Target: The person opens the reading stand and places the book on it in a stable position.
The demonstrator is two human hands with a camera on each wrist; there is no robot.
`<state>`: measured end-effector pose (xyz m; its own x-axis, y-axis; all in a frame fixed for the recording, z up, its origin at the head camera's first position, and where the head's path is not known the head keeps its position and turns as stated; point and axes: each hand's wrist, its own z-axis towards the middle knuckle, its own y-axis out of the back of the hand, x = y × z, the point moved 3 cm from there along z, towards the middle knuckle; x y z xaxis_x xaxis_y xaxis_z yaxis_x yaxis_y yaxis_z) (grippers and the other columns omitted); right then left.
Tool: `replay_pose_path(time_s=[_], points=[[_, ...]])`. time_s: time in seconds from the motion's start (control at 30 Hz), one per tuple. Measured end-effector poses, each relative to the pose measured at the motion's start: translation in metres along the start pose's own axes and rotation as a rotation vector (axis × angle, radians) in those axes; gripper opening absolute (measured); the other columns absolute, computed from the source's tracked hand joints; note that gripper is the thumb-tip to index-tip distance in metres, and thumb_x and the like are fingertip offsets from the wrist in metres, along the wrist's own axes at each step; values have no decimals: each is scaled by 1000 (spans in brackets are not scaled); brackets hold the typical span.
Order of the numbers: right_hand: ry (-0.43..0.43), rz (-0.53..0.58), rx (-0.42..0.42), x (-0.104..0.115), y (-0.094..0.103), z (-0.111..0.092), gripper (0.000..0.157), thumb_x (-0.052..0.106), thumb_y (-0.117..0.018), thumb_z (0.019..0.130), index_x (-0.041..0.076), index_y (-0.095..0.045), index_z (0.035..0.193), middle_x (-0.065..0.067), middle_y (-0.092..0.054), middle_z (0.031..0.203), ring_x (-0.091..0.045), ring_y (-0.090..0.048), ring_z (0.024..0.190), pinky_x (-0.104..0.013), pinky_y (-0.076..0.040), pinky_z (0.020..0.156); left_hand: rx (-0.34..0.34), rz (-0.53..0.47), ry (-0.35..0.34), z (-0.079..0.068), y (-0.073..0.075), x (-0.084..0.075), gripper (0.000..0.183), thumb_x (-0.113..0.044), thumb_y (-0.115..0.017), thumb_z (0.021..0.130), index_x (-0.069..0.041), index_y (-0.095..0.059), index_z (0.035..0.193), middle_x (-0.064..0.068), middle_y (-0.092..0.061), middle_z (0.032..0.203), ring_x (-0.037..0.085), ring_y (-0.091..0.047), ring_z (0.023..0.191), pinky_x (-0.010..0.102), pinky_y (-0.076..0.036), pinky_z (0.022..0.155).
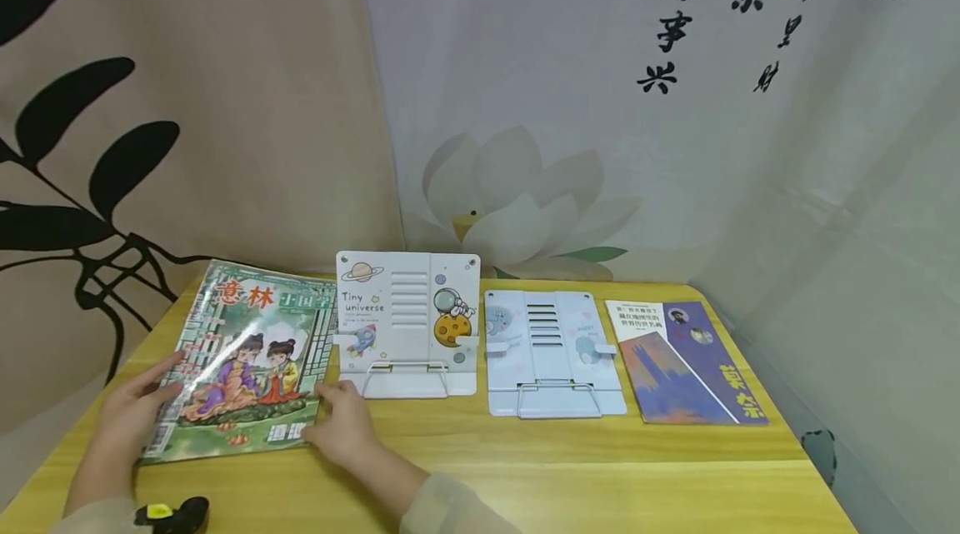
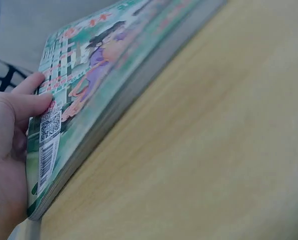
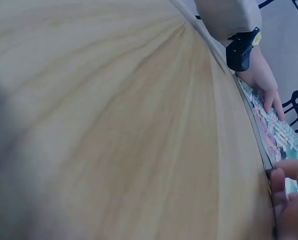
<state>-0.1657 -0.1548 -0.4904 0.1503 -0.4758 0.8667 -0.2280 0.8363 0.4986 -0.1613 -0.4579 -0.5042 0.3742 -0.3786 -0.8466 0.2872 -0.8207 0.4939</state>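
A green magazine point(image 1: 247, 359) with two cartoon figures in robes on its cover is at the left of the table. My left hand point(image 1: 135, 413) grips its left edge. In the left wrist view that hand point(image 2: 13, 125) has the thumb on the cover beside a barcode, and the magazine point(image 2: 96, 75) shows a thick page edge. My right hand point(image 1: 345, 426) pinches the right edge near the lower corner. In the right wrist view the right hand point(image 3: 291, 200) is partly cut off by the frame. Whether the magazine rests fully on the table, I cannot tell.
Right of the magazine stands a white book stand point(image 1: 408, 317) with an astronaut print. Beside it is a smaller pale-blue book stand point(image 1: 555, 351). A purple and orange booklet point(image 1: 686, 363) lies farther right on the wooden table point(image 1: 600, 476). A printed curtain point(image 1: 525, 59) hangs behind.
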Motion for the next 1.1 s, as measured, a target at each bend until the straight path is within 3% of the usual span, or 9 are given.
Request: replay_pose_path(time_s=[0.07, 0.13, 0.23, 0.33, 0.4, 0.57, 0.83, 0.97, 1.1], points=[[-8, 0, 3, 0, -1, 0, 69, 6, -87, 61, 8, -63, 126, 1, -55, 116, -15, -55, 104, -26, -45, 92, -1, -80, 6, -4, 1, 2, 60, -46, -56, 94, -39, -28, 147, 5, -8, 158, 31, -12, 142, 32, -34, 102], [-14, -2, 8, -1, -2, 1, 71, 6, -87, 62, 9, -62, 127, 2, -55, 116, -14, -55, 104, -25, -46, 91, -8, -217, 14, -8, 2, 4, 60, -43, -62, 91, -43, -33, 144, -9, -16, 156, 19, -24, 137, 15, -39, 86], [-17, -13, 23, -1, -3, 2, 74, 7, -87, 62, 12, -60, 130, 4, -54, 119, -13, -54, 105, -24, -46, 90, -7, -423, -17, -14, 3, 6, 63, -33, -70, 87, -39, -40, 142, -21, -29, 146, 4, -30, 128, 5, -39, 78], [5, -40, 38, -1, -3, 4, 76, 7, -87, 62, 13, -59, 132, 4, -54, 123, -15, -54, 109, -24, -44, 92, -19, -578, -28, -19, 4, 8, 63, -24, -74, 84, -36, -46, 139, -19, -38, 138, -1, -39, 116, 6, -41, 75], [36, -73, 49, 0, -2, 6, 77, 8, -87, 62, 13, -58, 133, 3, -54, 127, -15, -54, 112, -23, -43, 94, -23, -636, -50, -21, 5, 8, 61, -20, -73, 85, -34, -48, 138, -21, -42, 136, -3, -36, 119, 5, -40, 76], [91, -129, 94, 0, 0, 9, 79, 9, -87, 62, 14, -56, 135, 3, -53, 132, -15, -52, 117, -24, -41, 96, -9, -775, -135, -29, 6, 8, 57, -7, -71, 86, -28, -53, 136, -25, -57, 110, -9, -48, 103, 6, -43, 73], [64, 32, 77, -3, 1, 7, 84, -4, -84, 59, 26, -58, 133, 6, -58, 126, -12, -53, 115, -25, -44, 94, -64, -950, -158, -40, 5, 8, 54, 5, -66, 86, -22, -57, 131, -23, -64, 107, -8, -56, 95, 9, -46, 73], [119, 144, 65, -1, 5, 0, 80, -12, -77, 63, 26, -59, 131, 8, -59, 123, -4, -58, 77, -21, -53, 64, -102, -1033, -133, -44, 8, 7, 53, 10, -64, 85, -21, -60, 128, -23, -65, 108, -8, -57, 96, 10, -47, 73], [169, 210, 89, -1, 10, -4, 81, -16, -73, 67, 26, -56, 134, 12, -59, 111, -2, -41, 45, -17, -45, 43, -102, -1050, -144, -46, 7, 4, 53, 13, -64, 84, -19, -61, 127, -19, -67, 106, -6, -59, 95, 10, -47, 74]])
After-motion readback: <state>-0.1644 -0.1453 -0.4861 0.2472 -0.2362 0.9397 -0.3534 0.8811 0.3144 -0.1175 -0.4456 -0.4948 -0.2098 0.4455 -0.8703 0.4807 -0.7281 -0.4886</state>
